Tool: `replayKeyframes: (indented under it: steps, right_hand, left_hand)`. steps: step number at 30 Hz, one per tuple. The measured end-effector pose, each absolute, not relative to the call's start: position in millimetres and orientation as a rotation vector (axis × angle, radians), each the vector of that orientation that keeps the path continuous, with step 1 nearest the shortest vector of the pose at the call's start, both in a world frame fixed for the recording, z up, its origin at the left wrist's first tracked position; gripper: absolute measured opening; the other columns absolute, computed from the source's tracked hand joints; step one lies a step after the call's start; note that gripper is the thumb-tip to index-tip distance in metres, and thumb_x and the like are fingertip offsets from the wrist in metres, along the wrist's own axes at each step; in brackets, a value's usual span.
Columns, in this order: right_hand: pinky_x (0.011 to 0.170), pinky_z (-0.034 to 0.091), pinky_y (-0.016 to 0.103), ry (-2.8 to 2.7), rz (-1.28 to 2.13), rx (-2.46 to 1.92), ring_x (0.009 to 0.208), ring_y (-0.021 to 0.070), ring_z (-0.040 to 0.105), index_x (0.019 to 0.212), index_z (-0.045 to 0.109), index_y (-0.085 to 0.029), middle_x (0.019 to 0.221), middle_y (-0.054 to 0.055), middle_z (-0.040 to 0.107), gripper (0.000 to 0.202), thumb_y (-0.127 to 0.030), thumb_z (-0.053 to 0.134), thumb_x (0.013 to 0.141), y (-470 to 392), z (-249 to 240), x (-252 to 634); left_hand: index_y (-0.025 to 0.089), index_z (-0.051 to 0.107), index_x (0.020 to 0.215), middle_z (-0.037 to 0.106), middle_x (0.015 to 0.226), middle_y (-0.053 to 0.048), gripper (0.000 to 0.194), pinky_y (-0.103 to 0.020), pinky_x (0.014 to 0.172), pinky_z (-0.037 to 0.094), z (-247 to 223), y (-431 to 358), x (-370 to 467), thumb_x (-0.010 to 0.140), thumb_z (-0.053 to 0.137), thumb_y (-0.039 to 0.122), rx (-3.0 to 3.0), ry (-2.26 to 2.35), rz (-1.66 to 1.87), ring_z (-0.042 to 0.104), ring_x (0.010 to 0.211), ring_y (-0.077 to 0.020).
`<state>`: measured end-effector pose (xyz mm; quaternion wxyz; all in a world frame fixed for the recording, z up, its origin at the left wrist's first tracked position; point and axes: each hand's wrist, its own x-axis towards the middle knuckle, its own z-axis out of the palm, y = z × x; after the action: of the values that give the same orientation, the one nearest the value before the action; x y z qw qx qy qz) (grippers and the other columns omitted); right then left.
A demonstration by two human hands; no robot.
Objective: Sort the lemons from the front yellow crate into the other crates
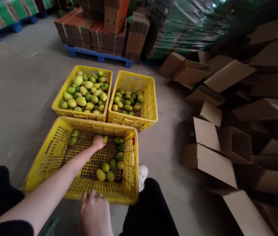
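My left hand [98, 143] reaches down to the far side of the large near yellow crate [62, 122]. Its fingers are closed at a yellow-green lemon [105, 139]; part of the grip is hidden by the hand itself. My right hand [96, 209] has its fingers curled over the near rim of that same crate. Inside, a group of lemons [105, 167] lies toward the right, with more along the right wall. Two green lemons [72, 141] rest at the far left. My left forearm covers part of the crate floor.
Behind stand a yellow crate full of lemons [54, 104] and a partly filled yellow crate [155, 98]. Open cardboard boxes [215, 160] are heaped on the right. Farther back, a blue pallet [100, 56] bears bundled flat cartons [77, 31]. My white shoe [142, 175] is beside the near crate.
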<state>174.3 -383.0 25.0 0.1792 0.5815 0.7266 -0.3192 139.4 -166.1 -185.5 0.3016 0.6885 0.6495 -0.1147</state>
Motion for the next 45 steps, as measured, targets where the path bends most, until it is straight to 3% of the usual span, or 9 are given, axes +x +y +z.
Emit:
replayKeyframes:
  steps: [7, 14, 18, 22, 26, 32, 35, 41, 45]
  right_hand:
    - [0.060, 0.061, 0.049, 1.853, -0.869, 1.652, 0.077, 0.0388, 0.077, 0.096, 0.073, -0.007, 0.084, 0.028, 0.074, 0.019, -0.009, 0.062, 0.081, -410, -8, 162]
    - [0.050, 0.057, 0.036, 2.619, -0.838, 1.439, 0.065, 0.0295, 0.072, 0.093, 0.067, -0.012, 0.079, 0.013, 0.072, 0.024, -0.023, 0.076, 0.074, -385, 65, 190]
    - [0.058, 0.059, 0.037, 2.742, -0.943, 1.845, 0.069, 0.0271, 0.071, 0.095, 0.062, -0.017, 0.085, 0.008, 0.071, 0.026, -0.032, 0.072, 0.076, -371, 94, 201]
    - [0.078, 0.058, 0.036, 2.783, -1.247, 2.417, 0.088, 0.0235, 0.070, 0.111, 0.057, -0.018, 0.100, 0.008, 0.071, 0.034, -0.032, 0.066, 0.082, -354, 100, 212]
    - [0.076, 0.056, 0.032, 2.529, -1.837, 2.699, 0.081, 0.0188, 0.065, 0.103, 0.054, -0.022, 0.094, 0.002, 0.067, 0.037, -0.040, 0.071, 0.075, -336, 106, 225]
    - [0.075, 0.056, 0.032, 2.388, -2.200, 2.641, 0.081, 0.0182, 0.062, 0.107, 0.050, -0.024, 0.095, 0.000, 0.063, 0.043, -0.036, 0.070, 0.070, -338, 98, 225]
    - [0.079, 0.057, 0.035, 2.625, -1.806, 2.783, 0.087, 0.0203, 0.064, 0.109, 0.049, -0.024, 0.099, 0.002, 0.063, 0.044, -0.038, 0.072, 0.074, -349, 91, 221]
    - [0.089, 0.058, 0.045, 3.187, 0.127, 2.761, 0.102, 0.0242, 0.062, 0.117, 0.054, -0.025, 0.110, 0.007, 0.056, 0.037, -0.024, 0.070, 0.083, -361, 87, 225]
    - [0.084, 0.061, 0.045, 3.179, 0.720, 2.630, 0.102, 0.0243, 0.062, 0.124, 0.051, -0.027, 0.113, 0.009, 0.052, 0.045, -0.014, 0.067, 0.084, -363, 86, 227]
  left_hand:
    - [0.015, 0.072, 0.117, 0.067, 0.131, -0.022, 0.053, -0.050, 0.108, 0.039, -200, -148, 149, 0.072, 0.077, 0.042, 1.896, 1.693, -0.453, 0.051, 0.134, -0.0413]
    - [0.015, 0.076, 0.107, 0.075, 0.116, -0.016, 0.055, -0.040, 0.099, 0.049, -165, -173, 116, 0.057, 0.087, 0.033, 1.885, 1.536, -0.309, 0.067, 0.114, -0.0367]
    - [0.018, 0.073, 0.115, 0.072, 0.124, -0.013, 0.064, -0.036, 0.101, 0.050, -108, -171, 79, 0.055, 0.089, 0.033, 1.875, 1.473, -0.029, 0.067, 0.116, -0.0316]
    - [0.014, 0.064, 0.127, 0.071, 0.125, -0.014, 0.076, -0.040, 0.097, 0.055, -24, -167, 37, 0.060, 0.088, 0.041, 1.798, 1.383, 0.301, 0.070, 0.110, -0.0294]
    - [0.016, 0.065, 0.117, 0.075, 0.115, -0.012, 0.075, -0.047, 0.094, 0.057, 52, -202, 7, 0.054, 0.092, 0.048, 1.482, 1.170, 0.670, 0.072, 0.102, -0.0303]
    - [0.021, 0.061, 0.102, 0.074, 0.109, -0.010, 0.061, -0.051, 0.099, 0.055, 71, -284, 14, 0.055, 0.093, 0.043, 1.165, 1.013, 0.897, 0.071, 0.103, -0.0285]
    - [0.023, 0.058, 0.105, 0.073, 0.110, -0.008, 0.061, -0.051, 0.101, 0.054, 62, -303, 26, 0.057, 0.092, 0.039, 1.113, 0.982, 1.022, 0.071, 0.106, -0.0267]
    - [0.023, 0.057, 0.112, 0.071, 0.113, -0.008, 0.062, -0.042, 0.089, 0.061, 73, -313, 25, 0.062, 0.092, 0.031, 1.350, 0.946, 1.167, 0.069, 0.107, -0.0246]
    - [0.022, 0.059, 0.116, 0.068, 0.121, -0.008, 0.051, -0.040, 0.095, 0.058, 80, -314, 19, 0.073, 0.087, 0.029, 1.611, 0.945, 1.312, 0.067, 0.114, -0.0231]
